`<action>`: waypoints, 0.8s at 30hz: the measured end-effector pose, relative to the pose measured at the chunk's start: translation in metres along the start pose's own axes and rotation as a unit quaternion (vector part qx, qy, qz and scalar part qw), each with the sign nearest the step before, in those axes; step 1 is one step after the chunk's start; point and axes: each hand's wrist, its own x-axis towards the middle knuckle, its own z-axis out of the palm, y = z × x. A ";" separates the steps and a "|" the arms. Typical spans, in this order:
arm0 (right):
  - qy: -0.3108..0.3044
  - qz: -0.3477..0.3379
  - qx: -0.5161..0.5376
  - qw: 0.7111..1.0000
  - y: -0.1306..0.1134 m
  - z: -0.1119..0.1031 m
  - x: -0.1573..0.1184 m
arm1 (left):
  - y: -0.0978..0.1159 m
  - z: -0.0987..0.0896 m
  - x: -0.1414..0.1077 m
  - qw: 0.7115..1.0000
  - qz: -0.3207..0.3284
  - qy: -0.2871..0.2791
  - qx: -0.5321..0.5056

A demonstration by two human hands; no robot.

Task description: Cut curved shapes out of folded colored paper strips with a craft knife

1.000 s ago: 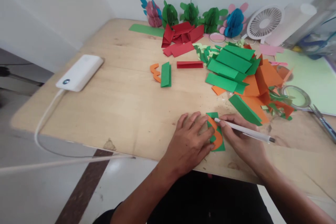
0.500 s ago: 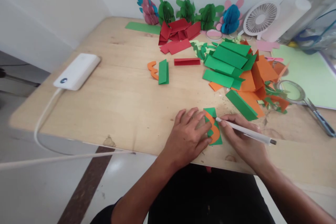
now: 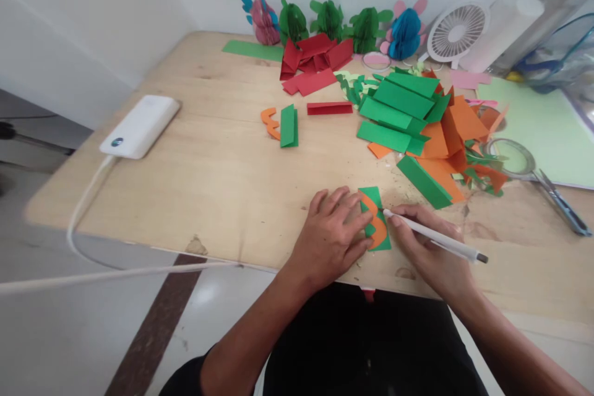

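My left hand (image 3: 331, 235) lies with its fingers spread, its fingertips pressing an orange wavy paper cutout (image 3: 380, 230) onto a green paper piece (image 3: 383, 241). Between the fingers of my right hand (image 3: 429, 244) is a white pen (image 3: 443, 239), its tip at the right edge of the orange cutout. Farther up the table, another orange wavy cutout (image 3: 269, 120) lies beside a folded green paper (image 3: 288, 126). A folded red strip (image 3: 330, 109) is just to their right.
Folded green papers (image 3: 403, 102) and orange papers (image 3: 466, 119) are heaped at right, near scissors (image 3: 559, 201). Red papers (image 3: 312, 74) lie farther back. Honeycomb paper figures (image 3: 328, 18) and a white fan (image 3: 458, 34) stand by the wall. A white power bank (image 3: 142, 125) with a cable sits at left.
The pen tip has shifted very slightly along the orange cutout's right edge. The left hand keeps its place on the paper; the whole view has moved a little.
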 end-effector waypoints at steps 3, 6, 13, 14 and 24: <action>0.007 -0.013 0.001 1.000 0.000 0.000 -0.001 | 0.000 0.000 0.000 1.000 0.005 0.002 0.003; 0.013 -0.020 -0.006 1.000 -0.001 0.000 -0.001 | 0.000 0.000 0.000 1.000 0.005 0.001 0.004; 0.019 -0.070 0.005 0.997 0.001 0.002 -0.006 | 0.000 0.000 0.001 1.000 -0.002 -0.016 0.012; 0.011 -0.083 0.007 0.996 0.002 0.004 -0.007 | 0.000 0.001 0.001 1.000 -0.004 -0.015 0.009; -0.003 -0.198 -0.054 0.979 0.007 0.013 -0.007 | -0.001 0.003 -0.001 0.999 -0.021 -0.004 -0.023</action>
